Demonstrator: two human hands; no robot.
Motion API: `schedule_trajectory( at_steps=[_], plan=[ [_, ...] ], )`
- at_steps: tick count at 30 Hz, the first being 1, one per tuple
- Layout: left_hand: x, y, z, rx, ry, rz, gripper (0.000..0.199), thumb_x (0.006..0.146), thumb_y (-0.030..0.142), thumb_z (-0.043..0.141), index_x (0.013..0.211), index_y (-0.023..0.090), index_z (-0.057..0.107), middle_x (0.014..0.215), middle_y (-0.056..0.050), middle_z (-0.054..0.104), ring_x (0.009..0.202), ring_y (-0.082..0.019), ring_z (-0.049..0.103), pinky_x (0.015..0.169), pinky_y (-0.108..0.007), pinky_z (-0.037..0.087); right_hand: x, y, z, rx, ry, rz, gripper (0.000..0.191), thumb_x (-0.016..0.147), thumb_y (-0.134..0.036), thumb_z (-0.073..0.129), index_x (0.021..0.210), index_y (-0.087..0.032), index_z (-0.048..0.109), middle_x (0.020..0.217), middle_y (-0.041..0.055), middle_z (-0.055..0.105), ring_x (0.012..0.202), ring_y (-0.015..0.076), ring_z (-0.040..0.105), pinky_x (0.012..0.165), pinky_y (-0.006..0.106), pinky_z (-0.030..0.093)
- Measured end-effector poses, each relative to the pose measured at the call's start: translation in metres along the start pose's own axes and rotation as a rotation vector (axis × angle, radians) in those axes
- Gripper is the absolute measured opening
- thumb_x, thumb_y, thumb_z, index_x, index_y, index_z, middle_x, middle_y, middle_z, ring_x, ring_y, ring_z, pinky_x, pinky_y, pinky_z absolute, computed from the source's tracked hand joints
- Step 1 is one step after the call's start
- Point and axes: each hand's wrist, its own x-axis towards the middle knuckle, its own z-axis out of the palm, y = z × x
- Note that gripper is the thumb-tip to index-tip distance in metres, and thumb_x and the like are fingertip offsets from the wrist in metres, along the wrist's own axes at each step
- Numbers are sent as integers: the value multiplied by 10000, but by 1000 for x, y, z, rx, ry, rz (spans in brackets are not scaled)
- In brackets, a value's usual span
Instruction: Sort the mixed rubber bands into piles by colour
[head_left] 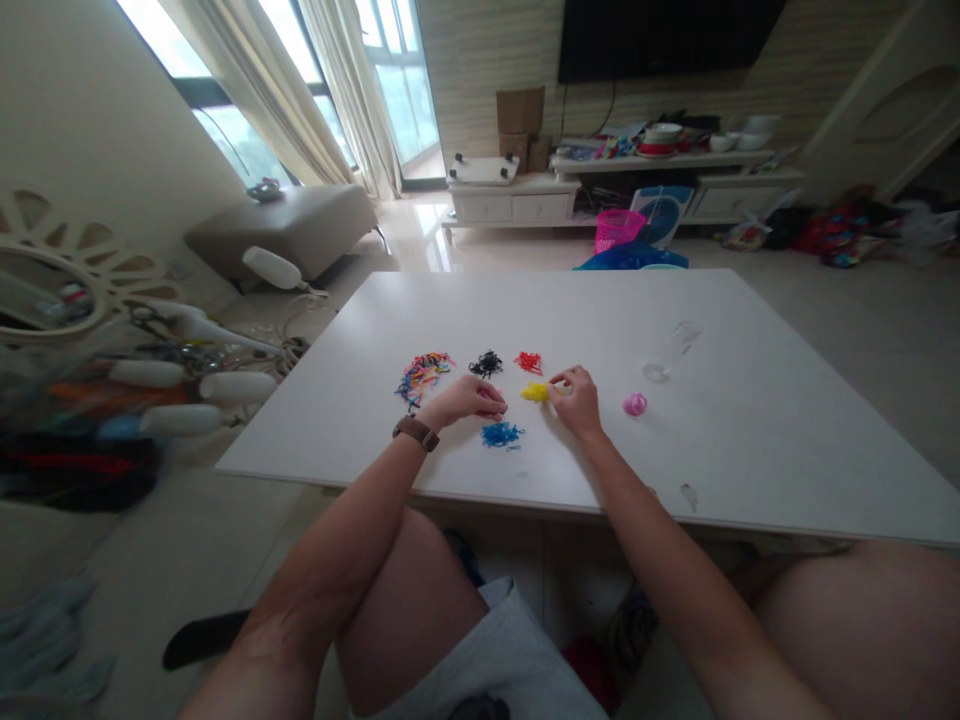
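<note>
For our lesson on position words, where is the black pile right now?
In the head view, the black pile sits between the mixed pile and the red pile.

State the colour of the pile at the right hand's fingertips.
The pile is yellow, best seen in the head view.

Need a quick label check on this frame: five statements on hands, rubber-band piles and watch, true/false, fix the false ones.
1. The right hand is at the yellow pile. True.
2. The watch is on the right arm. False: it is on the left arm.
3. The black pile lies between the multicoloured pile and the red pile. True.
4. The blue pile is farther from the person than the black pile. False: it is nearer.
5. The television is on the wall. True.
</note>
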Motion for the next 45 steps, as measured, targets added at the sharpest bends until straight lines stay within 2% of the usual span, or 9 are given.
schedule_trajectory(
  at_steps=[7, 13, 16, 21, 27, 30, 35, 42, 45],
  plan=[
    [-3, 7, 15, 297, -119, 3, 135, 726, 225, 836, 760, 105, 784, 652, -69, 732, 555, -134, 679, 550, -212, 518, 0, -2, 0, 18, 27, -9, 40, 785, -217, 620, 762, -205, 650, 853, 31, 569, 791, 204, 546, 789, 369, 474],
    [-5, 11, 20, 277, -131, -6, 209, 750, 307, 820, 781, 103, 784, 713, -89, 753, 562, -139, 679, 551, -222, 507, 0, -4, 0, 14, 31, -15, 39, 792, -220, 618, 761, -213, 642, 849, 26, 563, 802, 205, 545, 790, 365, 471],
    [-3, 11, 12, 119, -77, -41, 228, 831, 314, 731, 824, 89, 767, 874, -134, 780, 615, -144, 699, 595, -238, 535, 0, -5, 0, 18, 37, -16, 42, 793, -221, 622, 758, -210, 641, 851, 26, 562, 804, 203, 550, 786, 362, 470],
    [-1, 10, -16, -271, 96, -20, 175, 863, 97, 574, 964, 53, 710, 997, -187, 767, 817, -183, 753, 856, -300, 576, -1, -6, 0, 28, 43, -10, 45, 790, -216, 622, 749, -209, 639, 850, 27, 561, 801, 201, 552, 773, 358, 471],
    [-6, 4, -41, -328, 280, 89, 178, 935, 39, 500, 1089, 95, 570, 975, -165, 766, 858, -187, 766, 976, -388, 553, -1, -6, 1, 46, 53, -3, 43, 783, -204, 607, 747, -212, 630, 849, 31, 574, 805, 205, 552, 762, 358, 481],
    [-5, -3, -45, -276, 316, 102, 66, 964, 79, 518, 981, 141, 500, 912, -147, 766, 827, -185, 769, 923, -392, 575, 0, -6, 1, 50, 56, 2, 44, 779, -200, 602, 748, -212, 630, 852, 34, 575, 815, 208, 557, 752, 357, 483],
    [2, -13, -48, -126, 291, 81, 137, 906, 138, 620, 833, 156, 505, 835, -115, 758, 746, -195, 760, 782, -359, 606, 0, -6, 0, 47, 57, 3, 49, 777, -195, 600, 748, -209, 636, 858, 37, 583, 804, 206, 556, 733, 355, 479],
    [8, -16, -53, 622, 260, 191, 67, 744, 134, 667, 710, 140, 725, 661, -41, 717, 636, -153, 664, 612, -232, 496, 0, -7, 0, 44, 57, 3, 49, 775, -189, 601, 751, -209, 640, 859, 36, 585, 810, 205, 560, 727, 350, 477],
    [8, -15, -49, 755, 259, 182, 110, 727, 125, 655, 770, 136, 755, 672, -37, 718, 664, -160, 661, 620, -234, 478, 0, -7, 0, 46, 57, 3, 47, 771, -187, 602, 750, -208, 638, 857, 35, 583, 806, 204, 558, 724, 350, 475]
  ],
)
